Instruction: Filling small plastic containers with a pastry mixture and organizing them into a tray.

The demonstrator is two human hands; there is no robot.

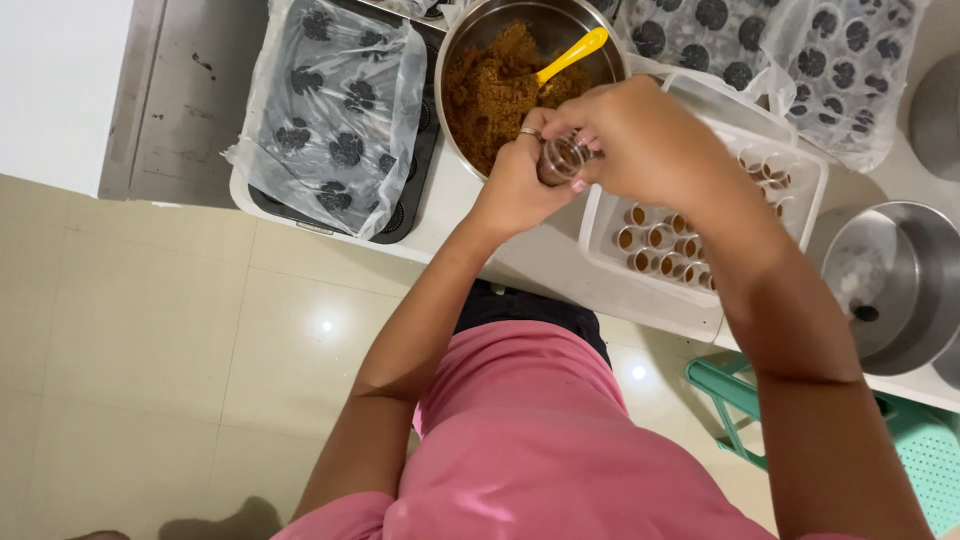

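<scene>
Head view:
- Left hand (517,185) and right hand (640,140) both grip a small clear cup (563,158).
- Light, probably thin-walled; best held gently by its sides.

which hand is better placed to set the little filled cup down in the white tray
Right, probably. The right hand sits directly above the white tray of filled cups, and its fingers meet the small clear cup. The left hand also holds the cup but lies further from the tray, nearer the metal bowl.
</scene>
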